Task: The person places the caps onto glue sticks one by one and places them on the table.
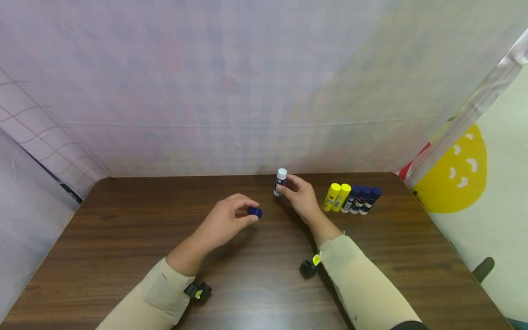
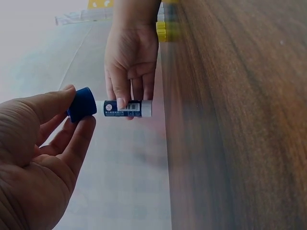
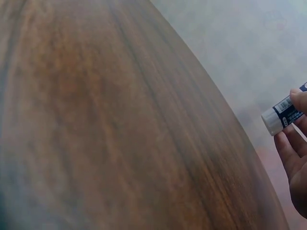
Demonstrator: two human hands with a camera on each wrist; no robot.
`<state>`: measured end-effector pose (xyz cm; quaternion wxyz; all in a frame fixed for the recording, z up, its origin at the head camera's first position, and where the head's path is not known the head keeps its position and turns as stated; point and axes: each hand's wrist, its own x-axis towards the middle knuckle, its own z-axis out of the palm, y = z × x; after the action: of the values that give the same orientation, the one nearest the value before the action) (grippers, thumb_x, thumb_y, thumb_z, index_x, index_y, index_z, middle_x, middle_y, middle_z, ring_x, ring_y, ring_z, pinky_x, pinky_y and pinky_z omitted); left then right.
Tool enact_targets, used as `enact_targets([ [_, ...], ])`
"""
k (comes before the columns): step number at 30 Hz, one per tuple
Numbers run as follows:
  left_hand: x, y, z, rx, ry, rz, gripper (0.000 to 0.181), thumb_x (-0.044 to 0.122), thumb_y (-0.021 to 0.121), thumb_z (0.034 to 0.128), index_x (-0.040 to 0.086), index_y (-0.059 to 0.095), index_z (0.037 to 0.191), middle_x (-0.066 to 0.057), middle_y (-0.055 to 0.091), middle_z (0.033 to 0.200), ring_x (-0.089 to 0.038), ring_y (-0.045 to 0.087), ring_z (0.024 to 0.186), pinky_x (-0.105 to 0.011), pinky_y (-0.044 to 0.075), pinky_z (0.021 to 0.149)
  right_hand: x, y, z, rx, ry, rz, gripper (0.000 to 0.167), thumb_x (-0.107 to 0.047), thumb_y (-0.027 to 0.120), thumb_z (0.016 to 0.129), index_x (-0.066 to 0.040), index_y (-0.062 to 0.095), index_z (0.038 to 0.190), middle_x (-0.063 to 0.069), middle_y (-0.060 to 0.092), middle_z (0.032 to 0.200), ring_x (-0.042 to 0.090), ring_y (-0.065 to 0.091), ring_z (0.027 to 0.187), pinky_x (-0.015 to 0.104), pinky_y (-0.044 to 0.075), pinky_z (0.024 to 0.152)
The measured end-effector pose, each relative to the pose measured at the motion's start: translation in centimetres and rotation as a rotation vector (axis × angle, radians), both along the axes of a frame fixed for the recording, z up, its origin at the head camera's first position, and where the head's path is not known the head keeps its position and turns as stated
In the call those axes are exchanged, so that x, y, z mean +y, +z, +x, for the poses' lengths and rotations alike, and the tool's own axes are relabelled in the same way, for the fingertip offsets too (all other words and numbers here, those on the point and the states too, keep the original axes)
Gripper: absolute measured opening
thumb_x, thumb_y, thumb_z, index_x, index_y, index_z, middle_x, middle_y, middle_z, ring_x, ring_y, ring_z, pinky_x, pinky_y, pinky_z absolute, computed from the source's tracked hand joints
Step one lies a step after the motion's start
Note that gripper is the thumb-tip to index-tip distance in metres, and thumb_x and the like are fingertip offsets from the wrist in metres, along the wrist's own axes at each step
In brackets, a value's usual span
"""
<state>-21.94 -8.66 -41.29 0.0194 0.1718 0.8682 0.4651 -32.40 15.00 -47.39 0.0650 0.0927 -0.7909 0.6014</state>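
My left hand (image 1: 224, 219) pinches a dark blue cap (image 1: 255, 212) between thumb and fingers, above the middle of the table. My right hand (image 1: 303, 198) grips an uncapped glue stick (image 1: 279, 184) upright near the table's back edge, its white top bare. In the left wrist view the blue cap (image 2: 82, 104) appears in front of the glue stick (image 2: 129, 108), whose barcode label shows beside the right thumb. Only the white base and part of the label of the glue stick (image 3: 283, 115) are visible in the right wrist view.
To the right of my right hand, two yellow glue sticks (image 1: 336, 197) and several blue-capped glue sticks (image 1: 360, 199) stand in a row on the brown wooden table (image 1: 136, 229). A pale patterned curtain (image 1: 231, 91) hangs behind the table's back edge.
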Motion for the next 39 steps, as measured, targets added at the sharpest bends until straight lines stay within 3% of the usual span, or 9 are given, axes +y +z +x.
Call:
enact_targets([
  [6, 0.0, 0.0, 0.0, -0.009, 0.006, 0.011, 0.027, 0.015, 0.077, 0.0953, 0.013, 0.074, 0.122, 0.0, 0.068, 0.121, -0.018, 0.072, 0.107, -0.032, 0.062, 0.096, 0.2, 0.4, 0.6, -0.006, 0.01, 0.005, 0.038, -0.014, 0.077, 0.095, -0.002, 0.068, 0.13, 0.02, 0.072, 0.127, 0.03, 0.067, 0.118, 0.043, 0.055, 0.107],
  [18, -0.1, 0.3, 0.2, 0.002, 0.026, 0.041, 0.031, 0.017, 0.078, 0.0948, 0.009, 0.072, 0.124, -0.001, 0.068, 0.122, -0.022, 0.073, 0.11, -0.034, 0.062, 0.097, 1.0, 1.6, 1.5, -0.001, 0.027, 0.022, 0.042, -0.018, 0.078, 0.095, -0.003, 0.067, 0.133, 0.021, 0.071, 0.129, 0.032, 0.067, 0.119, 0.049, 0.053, 0.111],
  [27, -0.2, 0.4, 0.1, 0.106, 0.072, 0.086, 0.028, 0.016, 0.078, 0.0945, 0.007, 0.073, 0.121, -0.004, 0.068, 0.121, -0.023, 0.073, 0.109, -0.032, 0.062, 0.096, 1.1, 2.9, 2.2, 0.018, 0.061, 0.027, 0.039, -0.016, 0.078, 0.095, -0.004, 0.068, 0.131, 0.019, 0.071, 0.126, 0.029, 0.067, 0.115, 0.049, 0.054, 0.11],
  [31, -0.2, 0.3, 0.1, 0.154, 0.087, 0.133, 0.028, 0.014, 0.078, 0.0941, 0.007, 0.073, 0.12, -0.005, 0.069, 0.121, -0.023, 0.073, 0.108, -0.031, 0.062, 0.095, 1.0, 3.4, 2.6, 0.029, 0.078, 0.044, 0.039, -0.014, 0.078, 0.095, -0.004, 0.067, 0.131, 0.019, 0.071, 0.124, 0.027, 0.068, 0.111, 0.043, 0.057, 0.104],
  [39, -0.4, 0.3, 0.1, 0.15, 0.101, 0.165, 0.028, 0.017, 0.078, 0.095, 0.009, 0.072, 0.121, -0.004, 0.068, 0.121, -0.021, 0.073, 0.109, -0.029, 0.062, 0.095, 0.8, 4.4, 3.3, 0.08, 0.139, 0.073, 0.037, -0.011, 0.079, 0.093, -0.003, 0.069, 0.127, 0.018, 0.072, 0.117, 0.019, 0.067, 0.101, 0.022, 0.058, 0.089],
])
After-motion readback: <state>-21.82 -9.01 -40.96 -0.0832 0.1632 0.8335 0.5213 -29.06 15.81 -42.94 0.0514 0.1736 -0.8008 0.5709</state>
